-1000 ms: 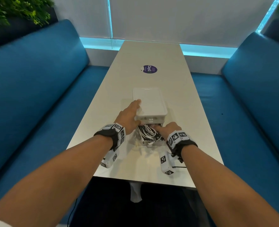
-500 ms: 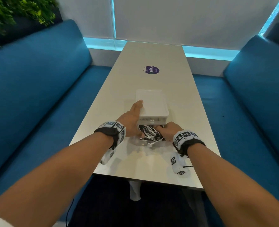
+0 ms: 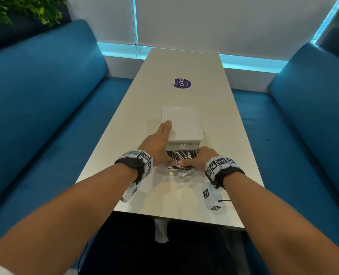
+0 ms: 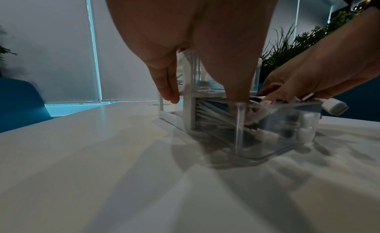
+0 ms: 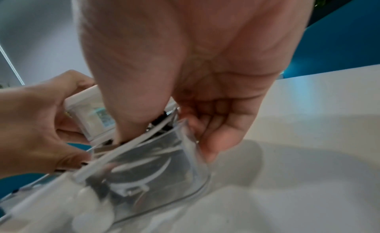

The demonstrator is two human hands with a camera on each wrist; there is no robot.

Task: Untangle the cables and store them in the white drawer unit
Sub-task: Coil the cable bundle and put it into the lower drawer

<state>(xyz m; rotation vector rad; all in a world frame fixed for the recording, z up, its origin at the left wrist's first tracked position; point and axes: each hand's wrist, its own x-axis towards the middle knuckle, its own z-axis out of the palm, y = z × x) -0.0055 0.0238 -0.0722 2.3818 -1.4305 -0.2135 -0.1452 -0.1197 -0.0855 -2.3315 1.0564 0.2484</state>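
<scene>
The white drawer unit stands mid-table, its clear drawer pulled out toward me. White and black cables lie bundled inside it. My left hand lies along the unit's left side with straight fingers, its thumb down in the drawer on the cables. My right hand pinches the drawer's right wall: the fingers curl outside it and the thumb presses the cables inside. A white plug end sticks out over the front rim.
The long white table carries a round purple sticker beyond the unit. Blue sofas flank it on both sides. The table's near edge is just behind my wrists.
My right hand has slid from over the cables to the drawer's right wall, thumb laid across the bundle. The left hand stays against the unit.
</scene>
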